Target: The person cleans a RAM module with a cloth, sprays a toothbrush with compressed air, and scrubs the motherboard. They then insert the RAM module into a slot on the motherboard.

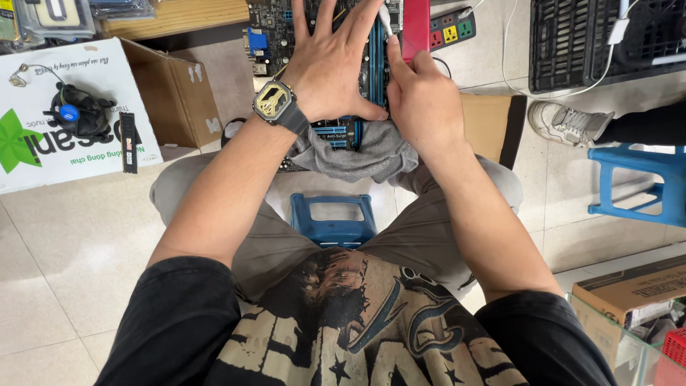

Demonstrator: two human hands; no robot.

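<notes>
A dark computer motherboard [268, 32] with blue slots lies in front of my knees, partly over a grey cloth [364, 154]. My left hand [334, 61], with a square black-and-gold wristwatch, lies flat on the board with fingers spread. My right hand [418, 93] is closed around a thin white brush-like tool [386, 20], its tip at the blue slots. A red flat object [416, 25] sits just right of the board.
A cardboard box [179, 89] with a white flap holds a black cooler fan [77, 113] and a memory stick [128, 141]. A power strip [451, 28], a black crate [572, 43], a blue stool [636, 182] and another person's shoe [561, 121] are at right.
</notes>
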